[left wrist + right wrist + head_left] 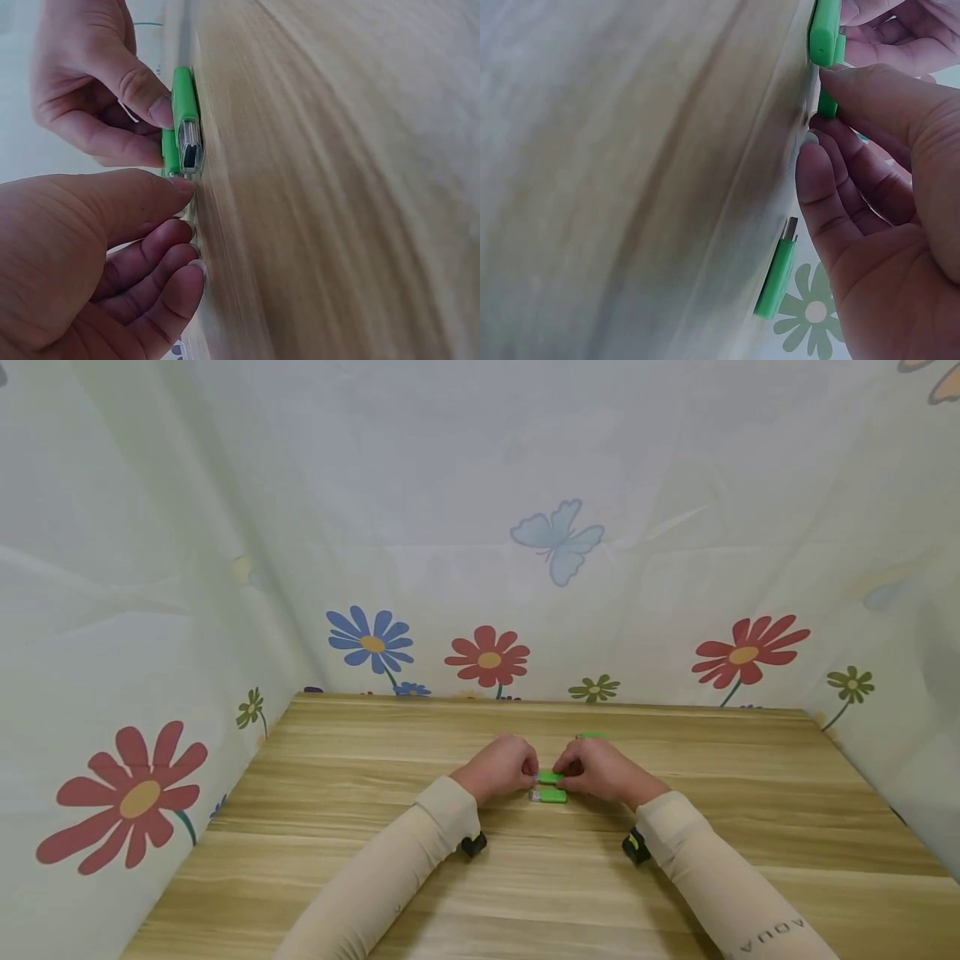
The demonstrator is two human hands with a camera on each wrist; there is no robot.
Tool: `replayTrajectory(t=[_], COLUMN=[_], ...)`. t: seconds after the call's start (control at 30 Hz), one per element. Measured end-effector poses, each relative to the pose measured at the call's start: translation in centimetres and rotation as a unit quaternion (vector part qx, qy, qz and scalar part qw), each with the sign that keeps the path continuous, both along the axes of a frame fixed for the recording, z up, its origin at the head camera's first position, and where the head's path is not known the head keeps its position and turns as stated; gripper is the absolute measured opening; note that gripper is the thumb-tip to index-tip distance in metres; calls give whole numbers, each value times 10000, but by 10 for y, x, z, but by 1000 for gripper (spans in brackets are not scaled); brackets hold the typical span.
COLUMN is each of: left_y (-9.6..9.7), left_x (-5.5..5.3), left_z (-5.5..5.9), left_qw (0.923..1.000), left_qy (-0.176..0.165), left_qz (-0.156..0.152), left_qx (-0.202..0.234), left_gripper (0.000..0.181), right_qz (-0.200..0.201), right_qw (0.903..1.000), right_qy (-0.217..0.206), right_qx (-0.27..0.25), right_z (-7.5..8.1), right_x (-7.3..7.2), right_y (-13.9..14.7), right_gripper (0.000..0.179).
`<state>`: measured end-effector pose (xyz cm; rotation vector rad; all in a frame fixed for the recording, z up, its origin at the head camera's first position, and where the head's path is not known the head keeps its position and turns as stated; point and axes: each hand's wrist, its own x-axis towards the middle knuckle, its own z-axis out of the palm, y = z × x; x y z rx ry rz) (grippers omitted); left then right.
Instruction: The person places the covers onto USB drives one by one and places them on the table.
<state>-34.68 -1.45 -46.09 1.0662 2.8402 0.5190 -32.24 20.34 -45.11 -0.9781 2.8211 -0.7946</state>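
Both hands meet over a green USB flash drive lying crosswise on the table. My right hand pinches its green body between thumb and fingers. At the other end, the thumb and fingers of my left hand pinch the clear end, which they mostly hide. Just nearer to me lies a second green flash drive, parallel to the first, its plug inside a clear cap. Beyond the right hand is a third green flash drive, its metal plug bare.
The wood-grain table runs back to a pale curtain printed with flowers and a butterfly, and the curtain also hangs along both sides. A small black device sits under the left wrist, and another black device under the right.
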Motion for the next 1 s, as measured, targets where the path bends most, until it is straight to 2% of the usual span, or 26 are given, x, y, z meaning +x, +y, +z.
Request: replayTrajectory(t=[0.27,0.47,0.73,1.0], left_y=[0,0,-2,-1], left_x=[0,1,0,2], left_z=[1,3,3,6], left_qw=[9998,9997,9987,9984], left_qy=[-169,-222,-480,-527], left_qz=[131,108,186,216], left_qx=[-9,0,62,22], left_gripper=[3,5,4,5], right_qz=[-8,28,-31,-19], right_qw=[10000,10000,10000,9999], right_qy=[-52,-67,-84,-114], right_qx=[-6,-23,-30,-16], right_z=[-1,-1,-3,-3], right_x=[0,-2,-2,-2], right_y=[-1,0,0,2], right_gripper=[13,13,12,14])
